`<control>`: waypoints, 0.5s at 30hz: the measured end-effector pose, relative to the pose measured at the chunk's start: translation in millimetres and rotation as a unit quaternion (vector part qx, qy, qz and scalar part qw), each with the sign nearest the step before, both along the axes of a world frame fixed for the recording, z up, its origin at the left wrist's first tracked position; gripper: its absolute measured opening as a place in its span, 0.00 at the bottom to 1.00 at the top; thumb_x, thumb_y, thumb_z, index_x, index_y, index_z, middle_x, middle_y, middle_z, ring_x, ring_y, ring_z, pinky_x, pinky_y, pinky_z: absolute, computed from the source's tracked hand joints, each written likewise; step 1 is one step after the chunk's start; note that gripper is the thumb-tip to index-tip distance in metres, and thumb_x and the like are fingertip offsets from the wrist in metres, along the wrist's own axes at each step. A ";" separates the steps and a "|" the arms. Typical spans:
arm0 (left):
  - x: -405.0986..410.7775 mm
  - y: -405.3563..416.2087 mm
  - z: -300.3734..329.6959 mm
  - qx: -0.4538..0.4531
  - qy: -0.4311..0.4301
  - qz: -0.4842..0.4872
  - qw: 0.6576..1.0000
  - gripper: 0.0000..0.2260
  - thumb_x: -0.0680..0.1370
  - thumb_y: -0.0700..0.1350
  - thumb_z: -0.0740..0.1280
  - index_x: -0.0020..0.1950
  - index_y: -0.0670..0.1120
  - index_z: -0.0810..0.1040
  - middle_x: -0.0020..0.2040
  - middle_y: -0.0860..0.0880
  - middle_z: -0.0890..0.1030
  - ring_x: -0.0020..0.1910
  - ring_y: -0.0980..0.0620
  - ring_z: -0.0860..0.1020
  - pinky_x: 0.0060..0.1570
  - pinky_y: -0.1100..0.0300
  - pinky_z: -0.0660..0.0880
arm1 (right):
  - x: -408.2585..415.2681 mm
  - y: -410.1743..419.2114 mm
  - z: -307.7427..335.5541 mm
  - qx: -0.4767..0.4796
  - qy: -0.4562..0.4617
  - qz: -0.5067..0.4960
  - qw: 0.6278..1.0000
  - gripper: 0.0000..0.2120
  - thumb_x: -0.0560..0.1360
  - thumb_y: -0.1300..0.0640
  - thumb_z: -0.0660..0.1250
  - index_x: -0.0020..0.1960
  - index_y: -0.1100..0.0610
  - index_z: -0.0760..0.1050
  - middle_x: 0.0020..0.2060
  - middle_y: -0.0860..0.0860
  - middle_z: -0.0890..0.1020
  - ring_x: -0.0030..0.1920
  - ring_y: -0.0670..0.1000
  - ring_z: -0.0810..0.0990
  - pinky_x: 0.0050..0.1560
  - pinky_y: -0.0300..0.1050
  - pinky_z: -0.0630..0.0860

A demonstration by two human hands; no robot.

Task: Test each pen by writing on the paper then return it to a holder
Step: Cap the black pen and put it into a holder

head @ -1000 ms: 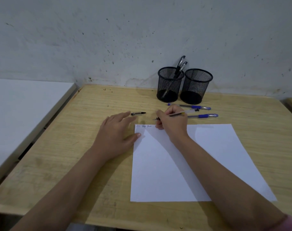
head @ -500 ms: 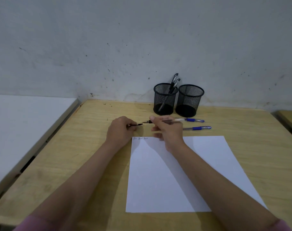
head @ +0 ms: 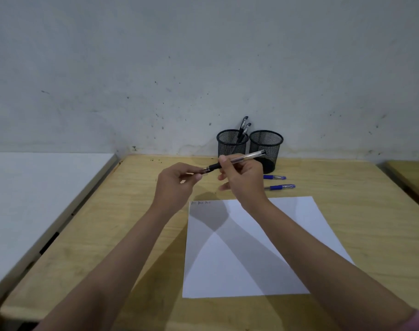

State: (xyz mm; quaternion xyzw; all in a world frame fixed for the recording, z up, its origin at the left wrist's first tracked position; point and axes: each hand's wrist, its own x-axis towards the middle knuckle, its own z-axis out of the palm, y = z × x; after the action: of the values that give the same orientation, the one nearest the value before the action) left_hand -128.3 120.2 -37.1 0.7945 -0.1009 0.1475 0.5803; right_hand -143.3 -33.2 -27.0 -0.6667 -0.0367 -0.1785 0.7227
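My right hand (head: 243, 179) grips a clear-barrelled black pen (head: 241, 159) raised above the table, tip pointing left. My left hand (head: 177, 185) pinches the pen's cap (head: 198, 173) right at the tip end; cap and pen meet between the hands. The white paper (head: 263, 247) lies below, with small writing (head: 200, 202) at its top left corner. Two black mesh holders stand at the wall: the left holder (head: 231, 145) has two black pens (head: 243, 129) in it, the right holder (head: 267, 144) shows none.
Two blue pens (head: 274, 177) (head: 280, 187) lie on the wooden table (head: 122, 223) right of my right hand, above the paper. A white surface (head: 36, 187) adjoins the table's left edge. Another wooden table edge (head: 411, 173) shows at far right.
My left hand picked the cap off the table. Both hands rose and came together, bringing the cap to the pen's tip. The view shifted farther back.
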 end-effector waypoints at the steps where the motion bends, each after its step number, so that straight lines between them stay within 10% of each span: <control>1: -2.8 -0.8 1.4 -0.009 0.000 -0.002 1.000 0.12 0.71 0.36 0.71 0.38 0.54 0.81 0.39 0.54 0.82 0.36 0.60 0.78 0.43 0.62 0.73 | -2.2 -0.4 1.6 -0.004 -0.006 0.004 1.000 0.07 0.75 0.59 0.67 0.46 0.63 0.79 0.31 0.54 0.79 0.29 0.46 0.79 0.24 0.41 0.78; 8: -16.3 -4.6 14.5 -0.045 0.003 -0.002 0.999 0.11 0.72 0.37 0.71 0.39 0.54 0.82 0.40 0.51 0.84 0.41 0.43 0.79 0.47 0.50 0.76 | -15.8 -5.8 13.8 0.019 -0.041 -0.024 0.999 0.06 0.76 0.59 0.67 0.40 0.56 0.78 0.30 0.54 0.78 0.27 0.45 0.77 0.23 0.41 0.77; 15: -25.4 -9.4 19.9 -0.043 -0.002 -0.008 0.999 0.10 0.72 0.37 0.70 0.40 0.52 0.81 0.41 0.53 0.83 0.39 0.54 0.78 0.43 0.64 0.73 | -22.4 -10.6 18.9 0.031 -0.062 -0.065 0.995 0.06 0.75 0.59 0.67 0.40 0.57 0.78 0.27 0.52 0.76 0.26 0.46 0.76 0.23 0.40 0.76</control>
State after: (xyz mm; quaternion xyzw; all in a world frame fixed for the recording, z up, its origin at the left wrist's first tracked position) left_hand -153.7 110.7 -17.3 0.7679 -0.1019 0.1482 0.6147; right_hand -165.7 -43.8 -8.0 -0.6329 -0.0323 -0.2670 0.7261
